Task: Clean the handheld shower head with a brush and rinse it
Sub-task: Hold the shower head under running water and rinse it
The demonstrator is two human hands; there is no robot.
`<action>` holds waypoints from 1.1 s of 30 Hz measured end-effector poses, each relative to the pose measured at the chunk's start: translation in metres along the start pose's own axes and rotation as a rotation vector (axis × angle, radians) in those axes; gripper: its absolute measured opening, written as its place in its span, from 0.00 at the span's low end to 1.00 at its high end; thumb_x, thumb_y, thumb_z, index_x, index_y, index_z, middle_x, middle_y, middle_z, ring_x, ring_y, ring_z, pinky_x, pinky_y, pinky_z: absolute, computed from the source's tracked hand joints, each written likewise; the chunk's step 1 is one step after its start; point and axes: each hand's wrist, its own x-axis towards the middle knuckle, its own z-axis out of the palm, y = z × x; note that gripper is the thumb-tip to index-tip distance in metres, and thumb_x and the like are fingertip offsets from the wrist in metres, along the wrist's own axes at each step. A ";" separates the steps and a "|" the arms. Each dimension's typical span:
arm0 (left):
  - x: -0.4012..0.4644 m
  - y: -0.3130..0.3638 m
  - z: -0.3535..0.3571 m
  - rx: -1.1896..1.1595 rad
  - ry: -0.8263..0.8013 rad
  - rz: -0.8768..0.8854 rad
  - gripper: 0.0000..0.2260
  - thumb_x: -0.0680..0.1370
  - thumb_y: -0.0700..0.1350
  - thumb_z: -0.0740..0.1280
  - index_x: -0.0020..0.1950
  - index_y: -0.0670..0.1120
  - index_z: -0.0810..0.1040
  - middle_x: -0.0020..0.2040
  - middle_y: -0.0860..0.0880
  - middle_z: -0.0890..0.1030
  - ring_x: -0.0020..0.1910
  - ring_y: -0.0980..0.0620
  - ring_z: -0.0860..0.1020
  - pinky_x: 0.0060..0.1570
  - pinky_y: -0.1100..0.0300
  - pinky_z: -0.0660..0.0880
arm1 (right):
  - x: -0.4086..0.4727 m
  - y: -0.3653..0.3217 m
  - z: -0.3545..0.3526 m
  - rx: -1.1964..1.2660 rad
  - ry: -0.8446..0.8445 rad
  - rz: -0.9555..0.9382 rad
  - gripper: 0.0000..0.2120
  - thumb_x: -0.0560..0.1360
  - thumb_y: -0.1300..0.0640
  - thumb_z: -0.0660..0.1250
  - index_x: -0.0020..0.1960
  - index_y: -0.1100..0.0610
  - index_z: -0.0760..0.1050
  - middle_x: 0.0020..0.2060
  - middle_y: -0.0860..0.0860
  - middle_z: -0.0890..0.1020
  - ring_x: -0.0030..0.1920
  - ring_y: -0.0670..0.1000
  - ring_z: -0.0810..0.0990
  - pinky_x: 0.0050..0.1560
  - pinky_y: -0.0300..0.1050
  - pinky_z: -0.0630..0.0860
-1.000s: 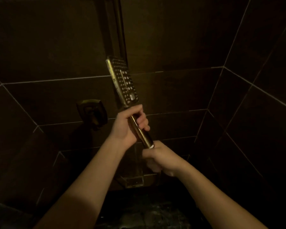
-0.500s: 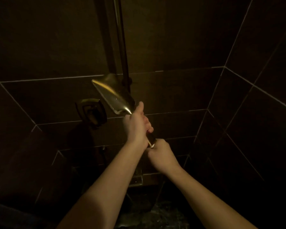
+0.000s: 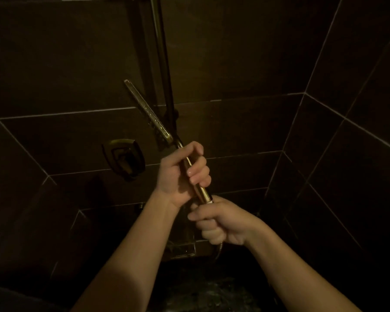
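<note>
Gripping the shower head point(image 3: 148, 111) handle in our left hand point(image 3: 180, 174), our right hand point(image 3: 221, 221) clasps the hose end below. We see no brush or running water, so scrubbing and rinsing seem ahead.

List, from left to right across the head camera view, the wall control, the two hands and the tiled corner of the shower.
Wall control → left hand, gripping the shower head handle → right hand, closed around the hose end below the handle → tiled corner.
</note>
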 end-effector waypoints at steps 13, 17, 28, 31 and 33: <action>0.010 -0.014 0.025 0.323 0.756 0.182 0.23 0.80 0.52 0.71 0.27 0.51 0.69 0.24 0.53 0.65 0.21 0.55 0.62 0.22 0.60 0.61 | 0.019 0.008 0.000 -0.535 0.620 -0.186 0.09 0.74 0.62 0.65 0.36 0.54 0.74 0.25 0.48 0.72 0.24 0.47 0.69 0.27 0.43 0.65; 0.011 -0.017 0.033 0.377 0.829 0.254 0.21 0.80 0.52 0.71 0.27 0.52 0.72 0.24 0.53 0.67 0.21 0.56 0.65 0.22 0.60 0.64 | 0.021 0.012 0.003 -0.601 0.691 -0.247 0.09 0.73 0.62 0.65 0.35 0.54 0.75 0.27 0.48 0.76 0.27 0.47 0.72 0.29 0.44 0.68; 0.001 0.025 0.028 0.154 0.047 0.105 0.09 0.76 0.49 0.73 0.42 0.45 0.77 0.27 0.52 0.73 0.24 0.55 0.71 0.28 0.61 0.72 | 0.000 -0.016 0.010 -0.040 -0.056 -0.087 0.14 0.77 0.62 0.64 0.35 0.53 0.66 0.22 0.46 0.66 0.19 0.43 0.62 0.20 0.35 0.55; 0.005 0.024 0.030 0.018 -0.129 0.049 0.08 0.77 0.48 0.73 0.44 0.44 0.80 0.28 0.51 0.78 0.25 0.56 0.77 0.27 0.62 0.75 | 0.003 -0.020 0.011 0.057 -0.306 -0.014 0.21 0.78 0.61 0.64 0.33 0.51 0.57 0.22 0.45 0.61 0.19 0.42 0.58 0.19 0.33 0.53; 0.009 0.022 0.034 -0.082 -0.248 -0.028 0.10 0.79 0.46 0.71 0.41 0.42 0.79 0.26 0.49 0.77 0.22 0.54 0.74 0.24 0.61 0.73 | 0.007 -0.019 0.011 0.120 -0.405 0.029 0.22 0.77 0.59 0.66 0.34 0.52 0.55 0.22 0.45 0.59 0.19 0.42 0.56 0.19 0.32 0.53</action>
